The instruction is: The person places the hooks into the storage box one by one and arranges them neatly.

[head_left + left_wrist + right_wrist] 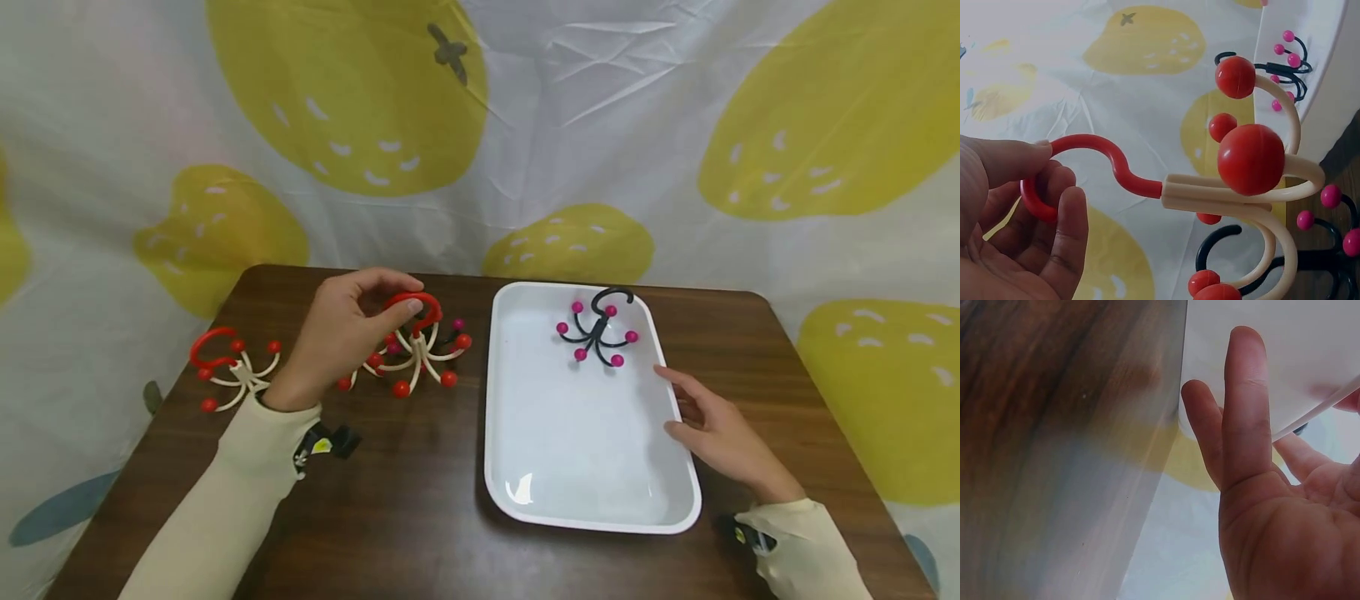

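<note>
My left hand (341, 325) pinches the red hook of a cream octopus-style hanger (1210, 190) between thumb and fingers. Red balls tip the hanger's curved arms, which point down above the table. Behind it, partly hidden, is a black hanger (1310, 259) with pink balls. More red balls show beside it, but I cannot tell whether they belong to another hanger. A similar black and pink hanger (597, 329) lies in the far end of a white tray (577, 450). With fingers relaxed and spread, my right hand (723, 437) rests at the tray's right rim.
Another cream hanger (243, 373) with a red hook lies at the table's left, partly behind my left forearm. The brown wooden table (397, 517) ends at a lemon-print cloth (525, 150) hanging along its back edge.
</note>
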The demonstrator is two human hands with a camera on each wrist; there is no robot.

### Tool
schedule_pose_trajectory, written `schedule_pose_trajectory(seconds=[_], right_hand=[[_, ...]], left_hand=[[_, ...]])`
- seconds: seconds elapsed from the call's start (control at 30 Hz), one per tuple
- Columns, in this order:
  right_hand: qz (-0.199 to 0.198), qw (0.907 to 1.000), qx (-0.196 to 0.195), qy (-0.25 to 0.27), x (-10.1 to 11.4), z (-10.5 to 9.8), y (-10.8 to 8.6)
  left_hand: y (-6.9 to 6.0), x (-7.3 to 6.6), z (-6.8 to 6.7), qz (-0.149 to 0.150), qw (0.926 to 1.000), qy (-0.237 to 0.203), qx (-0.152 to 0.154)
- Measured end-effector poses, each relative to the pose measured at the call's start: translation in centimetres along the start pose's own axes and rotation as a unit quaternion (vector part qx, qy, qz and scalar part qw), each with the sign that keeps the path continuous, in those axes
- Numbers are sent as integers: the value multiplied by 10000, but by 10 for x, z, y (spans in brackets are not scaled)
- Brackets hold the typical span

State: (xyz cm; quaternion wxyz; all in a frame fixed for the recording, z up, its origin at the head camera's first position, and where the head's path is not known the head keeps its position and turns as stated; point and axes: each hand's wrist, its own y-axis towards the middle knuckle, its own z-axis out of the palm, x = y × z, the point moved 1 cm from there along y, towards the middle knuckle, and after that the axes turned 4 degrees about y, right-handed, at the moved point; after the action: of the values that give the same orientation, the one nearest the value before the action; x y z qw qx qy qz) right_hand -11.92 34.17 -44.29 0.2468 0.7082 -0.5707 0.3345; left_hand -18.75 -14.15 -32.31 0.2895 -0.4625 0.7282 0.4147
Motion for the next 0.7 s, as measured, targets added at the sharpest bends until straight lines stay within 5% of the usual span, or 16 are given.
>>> schedule_pose_trajectory(seconds=[0.4,0.7], right_hand=[[56,10000,7,-18,3,-1,0],[163,9999,22,-50,3,1,0]], left_hand=[[26,-5,29,-56,9989,-449,139],[43,-7,56,215,9991,-350,146]])
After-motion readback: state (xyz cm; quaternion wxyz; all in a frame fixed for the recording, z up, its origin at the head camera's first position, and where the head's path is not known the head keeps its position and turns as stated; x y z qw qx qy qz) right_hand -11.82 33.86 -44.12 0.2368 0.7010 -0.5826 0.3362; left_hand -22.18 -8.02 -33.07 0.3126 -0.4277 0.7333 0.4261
